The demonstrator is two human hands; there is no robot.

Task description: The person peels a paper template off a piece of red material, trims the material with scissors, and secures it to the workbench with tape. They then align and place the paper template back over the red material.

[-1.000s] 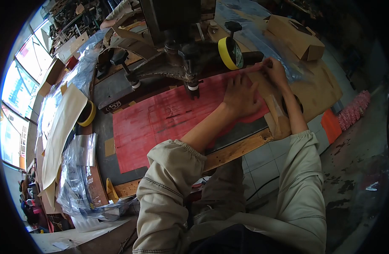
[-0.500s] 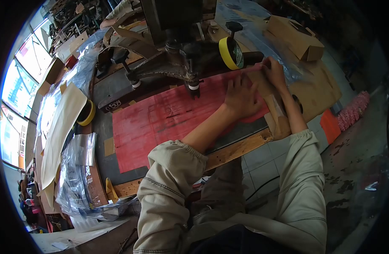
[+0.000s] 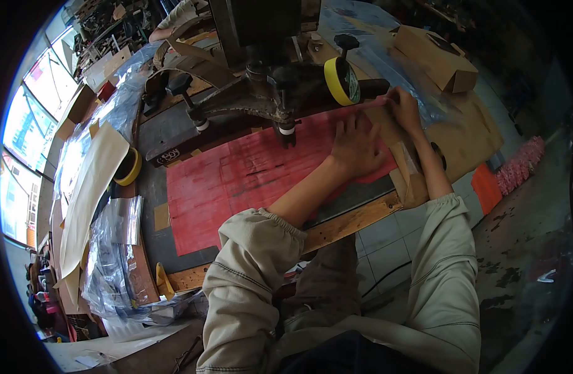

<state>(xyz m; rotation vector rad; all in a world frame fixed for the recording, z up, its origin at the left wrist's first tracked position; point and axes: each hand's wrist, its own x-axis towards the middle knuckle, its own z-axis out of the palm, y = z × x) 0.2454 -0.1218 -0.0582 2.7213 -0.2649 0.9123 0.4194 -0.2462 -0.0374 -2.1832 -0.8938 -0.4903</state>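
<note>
A red sheet (image 3: 236, 181) with dark smudges lies flat on the dark work surface (image 3: 161, 240). My left hand (image 3: 356, 149) rests palm down on its right part, fingers spread. My right hand (image 3: 405, 111) is closed at the sheet's far right corner, thumb and fingers pinching its edge, which looks like a narrow raised strip there. The exact grip is partly hidden by the fingers. Above the sheet stands a dark metal machine head (image 3: 264, 93), its tip (image 3: 287, 137) close over the red surface. A yellow tape roll (image 3: 341, 81) hangs beside it, near my hands.
Brown cardboard (image 3: 467, 134) and an open cardboard box (image 3: 436, 56) are at the right. Clear plastic film (image 3: 111, 268), a cream sheet (image 3: 90, 206) and another yellow tape roll (image 3: 129, 167) lie at the left. A wooden strip (image 3: 349, 221) edges the table.
My right hand has shifted slightly down, still pinching the corner. The fingers of my left hand have moved a little on the red sheet, which stays in place.
</note>
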